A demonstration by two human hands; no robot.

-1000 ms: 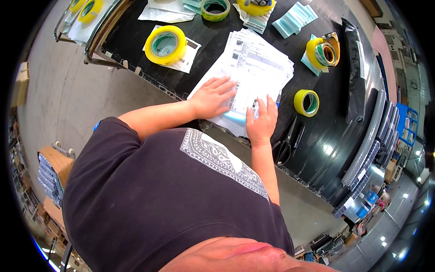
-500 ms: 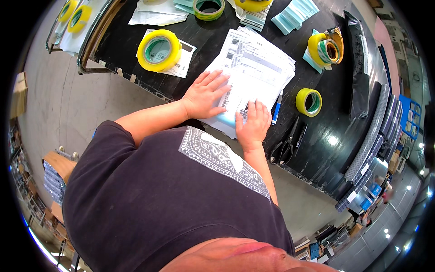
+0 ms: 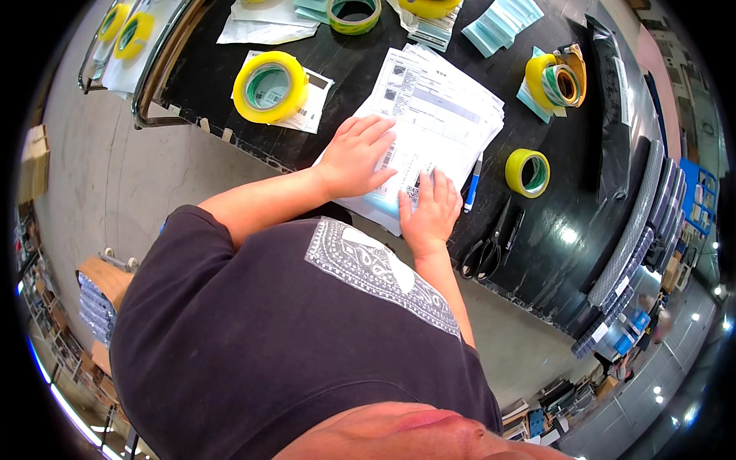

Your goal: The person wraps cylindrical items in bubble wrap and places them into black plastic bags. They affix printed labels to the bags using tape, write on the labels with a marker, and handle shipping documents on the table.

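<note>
A loose stack of white printed sheets (image 3: 433, 115) lies on the black table in front of me, its edges slightly fanned. My left hand (image 3: 356, 159) rests flat on the left side of the stack, fingers stretched toward the far right. Lower down, my right hand (image 3: 431, 211) lies on the near right part with its fingers extended. Neither hand grips anything. Just right of the papers is a blue-and-white pen (image 3: 473, 184), partly tucked by the sheets' edge. Black scissors (image 3: 487, 249) lie right of my right hand, with a black pen-like tool (image 3: 515, 230) beside them.
A large yellow tape roll (image 3: 271, 87) sits on a label at left. Another tape roll (image 3: 527, 172) and a tape dispenser (image 3: 563, 83) are to the right. Pale blue slips (image 3: 502, 27) lie at the back. A black plastic package (image 3: 609, 115) and patterned rolls (image 3: 632, 222) line the right side.
My left hand has slid slightly to the right over the sheets. My right hand stays almost in place. The whole view has shifted a little.
</note>
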